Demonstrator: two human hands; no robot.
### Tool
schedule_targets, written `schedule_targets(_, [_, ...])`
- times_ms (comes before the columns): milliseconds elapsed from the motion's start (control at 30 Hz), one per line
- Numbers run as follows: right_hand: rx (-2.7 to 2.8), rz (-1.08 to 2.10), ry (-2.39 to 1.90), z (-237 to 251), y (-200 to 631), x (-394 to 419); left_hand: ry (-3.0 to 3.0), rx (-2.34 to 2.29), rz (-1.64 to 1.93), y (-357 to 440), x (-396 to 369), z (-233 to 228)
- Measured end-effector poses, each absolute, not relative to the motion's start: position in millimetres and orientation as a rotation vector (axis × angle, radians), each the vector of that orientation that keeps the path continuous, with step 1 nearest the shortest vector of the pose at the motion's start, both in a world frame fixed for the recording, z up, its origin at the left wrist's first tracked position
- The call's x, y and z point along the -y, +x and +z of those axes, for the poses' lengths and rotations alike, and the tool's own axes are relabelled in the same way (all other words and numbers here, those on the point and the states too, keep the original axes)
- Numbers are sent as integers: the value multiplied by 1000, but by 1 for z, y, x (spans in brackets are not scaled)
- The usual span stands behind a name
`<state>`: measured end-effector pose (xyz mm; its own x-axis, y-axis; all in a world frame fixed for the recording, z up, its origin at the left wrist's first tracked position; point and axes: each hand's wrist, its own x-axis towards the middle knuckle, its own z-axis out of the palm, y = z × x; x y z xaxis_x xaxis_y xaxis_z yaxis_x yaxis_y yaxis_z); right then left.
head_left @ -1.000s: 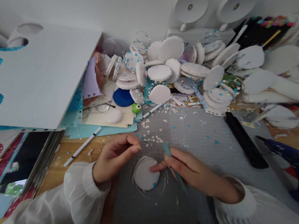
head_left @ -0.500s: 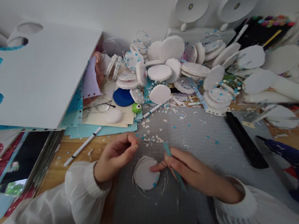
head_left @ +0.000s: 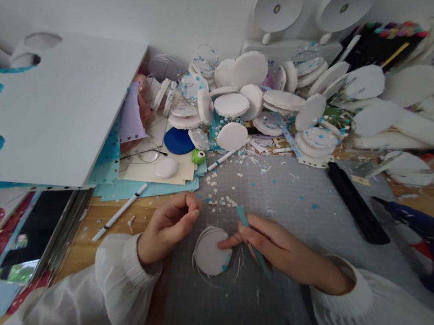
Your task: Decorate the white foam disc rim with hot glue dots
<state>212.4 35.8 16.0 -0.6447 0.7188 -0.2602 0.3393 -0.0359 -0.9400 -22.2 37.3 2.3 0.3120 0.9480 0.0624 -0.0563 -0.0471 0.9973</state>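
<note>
Near the front edge of the tabletop (head_left: pixel 300 194), the white disc (head_left: pixel 211 250) lies flat on the grey mat, the right hand (head_left: pixel 270 243) pinching a teal stick tool (head_left: pixel 250 232) while a fingertip presses the disc's right rim. The left hand (head_left: pixel 167 225) hovers beside it, thumb and forefinger pressed together; whether they pinch anything is unclear. The light disc could slide or the tool could scuff it, since only one fingertip pins it.

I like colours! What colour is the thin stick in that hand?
The thin stick in the right hand is teal, seen in the head view.
</note>
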Motion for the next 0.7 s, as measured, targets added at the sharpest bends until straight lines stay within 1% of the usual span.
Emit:
schedule_targets(300, [1914,1739,-1111,16,213,-36,1278,-945,1035,-20,-36,6])
schedule_targets(533, [1963,1708,-1100,17,213,-36,1255,-830,1036,-22,-34,7])
schedule_targets(700, [1962,1705,-1101,16,213,-36,1183,-830,1011,-22,-33,7])
